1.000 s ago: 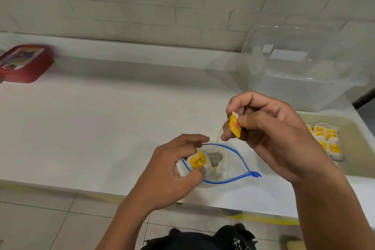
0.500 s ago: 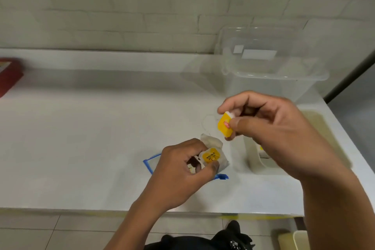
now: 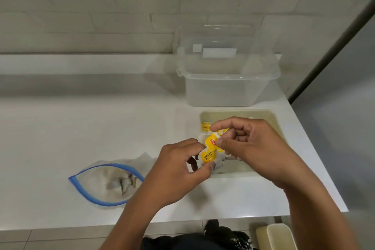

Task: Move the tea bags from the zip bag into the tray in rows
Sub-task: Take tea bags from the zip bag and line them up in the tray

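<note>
White worktop (image 3: 81,128) carrying clear bin (image 3: 227,87), beige tray (image 3: 272,119), open zip bag (image 3: 109,182). Above tray's near-left corner, left hand (image 3: 174,172) fingers pinching a tea bag (image 3: 209,158); right hand (image 3: 249,144) fingers pinching its yellow tag (image 3: 211,141). More tea bags (image 3: 205,127) in tray.

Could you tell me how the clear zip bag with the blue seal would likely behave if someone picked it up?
The clear zip bag with the blue seal looks floppy: its thin film lies crumpled on the white counter. It is probably very light, since little shows inside. Its mouth gapes open, so tilting might spill what remains.
</note>
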Motion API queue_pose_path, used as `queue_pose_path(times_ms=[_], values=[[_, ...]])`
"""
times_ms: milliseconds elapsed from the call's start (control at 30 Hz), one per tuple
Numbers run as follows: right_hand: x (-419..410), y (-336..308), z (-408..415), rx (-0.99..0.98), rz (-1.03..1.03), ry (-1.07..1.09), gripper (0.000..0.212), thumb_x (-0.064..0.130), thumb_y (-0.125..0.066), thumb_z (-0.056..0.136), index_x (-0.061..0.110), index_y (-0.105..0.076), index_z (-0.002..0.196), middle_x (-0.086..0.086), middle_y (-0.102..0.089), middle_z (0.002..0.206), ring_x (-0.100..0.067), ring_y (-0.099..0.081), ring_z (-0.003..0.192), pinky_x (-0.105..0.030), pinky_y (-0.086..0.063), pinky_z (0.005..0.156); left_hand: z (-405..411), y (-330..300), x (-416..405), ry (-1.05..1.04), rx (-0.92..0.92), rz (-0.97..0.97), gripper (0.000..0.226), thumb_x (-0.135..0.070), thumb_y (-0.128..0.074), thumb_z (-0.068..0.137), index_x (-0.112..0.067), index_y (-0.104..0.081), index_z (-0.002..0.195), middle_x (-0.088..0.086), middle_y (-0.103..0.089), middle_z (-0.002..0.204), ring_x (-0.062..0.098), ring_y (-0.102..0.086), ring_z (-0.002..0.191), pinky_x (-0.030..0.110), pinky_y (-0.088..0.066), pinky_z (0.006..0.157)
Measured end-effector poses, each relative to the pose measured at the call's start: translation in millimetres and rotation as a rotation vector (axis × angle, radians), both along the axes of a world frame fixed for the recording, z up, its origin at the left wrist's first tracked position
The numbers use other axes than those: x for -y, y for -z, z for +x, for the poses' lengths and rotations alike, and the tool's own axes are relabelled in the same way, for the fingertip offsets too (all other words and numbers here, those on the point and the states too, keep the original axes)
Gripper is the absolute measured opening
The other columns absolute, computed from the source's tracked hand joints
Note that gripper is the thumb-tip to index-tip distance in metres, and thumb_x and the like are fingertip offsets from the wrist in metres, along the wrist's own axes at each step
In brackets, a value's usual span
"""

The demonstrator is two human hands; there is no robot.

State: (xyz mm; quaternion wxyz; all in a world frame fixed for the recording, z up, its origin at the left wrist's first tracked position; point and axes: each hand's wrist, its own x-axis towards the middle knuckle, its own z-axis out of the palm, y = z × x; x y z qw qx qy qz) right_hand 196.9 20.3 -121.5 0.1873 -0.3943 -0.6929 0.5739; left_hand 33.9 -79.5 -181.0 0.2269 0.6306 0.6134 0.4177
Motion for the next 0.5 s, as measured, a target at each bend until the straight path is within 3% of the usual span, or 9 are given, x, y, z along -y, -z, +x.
queue_pose_path(times_ms=[133,233,333,433,500], values=[[-21,11,28,-0.043,-0.065,0.034,0.016,0.006,-0.069,0.089,0.019,-0.075,0.097,0.001,-0.065,0.070,-0.010,-0.059,0.064,-0.028,-0.049,0.061,25,5,-21,0.004,0.023,0.011,0.009,-0.019,-0.076,0.083,-0.022,-0.068,0.080,-0.005,-0.058,0.076,0.014,-0.058,0.067,0.028,-0.049,0.065],[-39,18,47,-0.041,-0.077,0.022,0.014,0.006,-0.070,0.089,0.018,-0.076,0.095,-0.003,-0.066,0.076,-0.010,-0.057,0.064,-0.028,-0.047,0.059,42,10,-37,0.014,0.020,-0.003,0.006,-0.017,-0.075,0.083,-0.018,-0.069,0.081,-0.002,-0.059,0.076,0.019,-0.056,0.070,0.036,-0.049,0.065],[-54,21,61,-0.038,-0.065,0.013,0.014,0.006,-0.071,0.089,0.016,-0.076,0.096,-0.002,-0.065,0.077,-0.009,-0.053,0.064,-0.021,-0.043,0.053,53,13,-50,0.024,0.068,-0.007,0.003,-0.017,-0.074,0.082,-0.015,-0.073,0.084,-0.001,-0.065,0.080,0.022,-0.060,0.076,0.039,-0.051,0.070],[-66,25,69,0.013,-0.021,-0.048,0.017,0.010,-0.075,0.087,0.024,-0.076,0.097,0.003,-0.063,0.078,-0.012,-0.049,0.064,-0.017,-0.042,0.054,63,13,-59,0.054,0.090,-0.003,0.008,-0.023,-0.072,0.082,-0.017,-0.069,0.077,-0.003,-0.062,0.076,0.020,-0.057,0.072,0.037,-0.050,0.068],[-73,29,72,0.064,0.028,-0.074,0.017,0.016,-0.077,0.085,0.028,-0.076,0.096,0.009,-0.062,0.076,-0.009,-0.049,0.060,-0.017,-0.042,0.058,69,13,-66,0.055,0.075,-0.011,0.020,-0.020,-0.076,0.080,-0.029,-0.062,0.070,-0.009,-0.056,0.071,0.014,-0.053,0.067,0.028,-0.046,0.063]])
